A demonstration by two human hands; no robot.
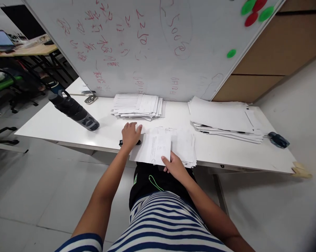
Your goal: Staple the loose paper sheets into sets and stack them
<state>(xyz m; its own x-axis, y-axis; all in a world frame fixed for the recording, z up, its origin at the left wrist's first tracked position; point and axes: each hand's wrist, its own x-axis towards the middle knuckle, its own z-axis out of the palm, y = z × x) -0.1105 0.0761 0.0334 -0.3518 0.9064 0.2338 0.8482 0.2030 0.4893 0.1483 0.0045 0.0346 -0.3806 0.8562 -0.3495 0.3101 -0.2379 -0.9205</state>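
Observation:
My right hand point(175, 167) pinches a printed sheet of paper point(156, 148) at its lower right corner, with the thumb on top. That sheet lies over a loose paper pile point(184, 145) at the table's front edge. To the left, my left hand point(131, 134) is palm down with fingers spread, beside the sheet's upper left edge. Under its wrist side, the ends of a small black object point(139, 142) stick out; most of it is covered, so its kind is unclear. A stack of papers point(137, 106) lies just beyond the left hand.
The white table point(53, 122) also bears a dark water bottle point(75, 111), a computer mouse point(90, 99), a larger paper stack point(223, 117) and a dark object point(278, 140) at right. A whiteboard point(152, 66) stands along the back. Another person sits far left.

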